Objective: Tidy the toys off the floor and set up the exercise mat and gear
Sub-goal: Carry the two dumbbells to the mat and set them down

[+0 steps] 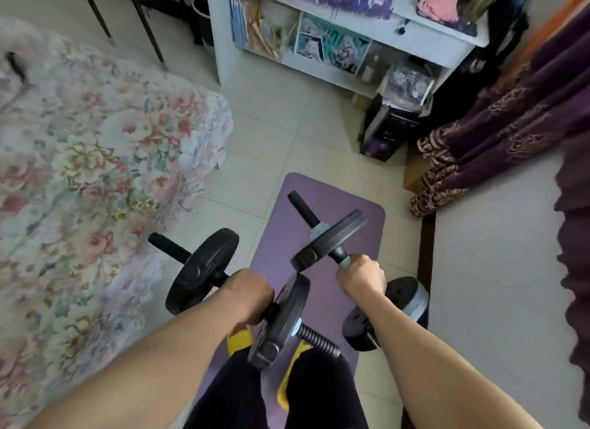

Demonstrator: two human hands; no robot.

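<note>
Both forearms reach forward and down from the bottom corners, bare, the backs of the hands up. The left hand (247, 296) is a closed fist around the bar of the left dumbbell (236, 293), gripping midway between its two black plates; one plate sits out to the left, the other close against the knuckles on the right, with the threaded bar end poking toward the legs. The right hand (362, 277) is likewise clenched on the handle of the right dumbbell (332, 237), fingers wrapped under so their tips are hidden. That dumbbell angles up and away to the left, its front plate just beyond the thumb, the rear plate behind the wrist.

Below the hands are black trousers and yellow slippers (239, 336), standing on the near end of the purple mat (322, 202), which lies flat on the tiled floor (271, 125). Both dumbbells are held above the mat, the two inner plates nearly touching.

A floral bedspread (95, 173) crowds the left side. On the right hangs a purple curtain (498, 135). Farther off stands a white shelf (335, 39) with a dark box (388, 128) at its foot.
</note>
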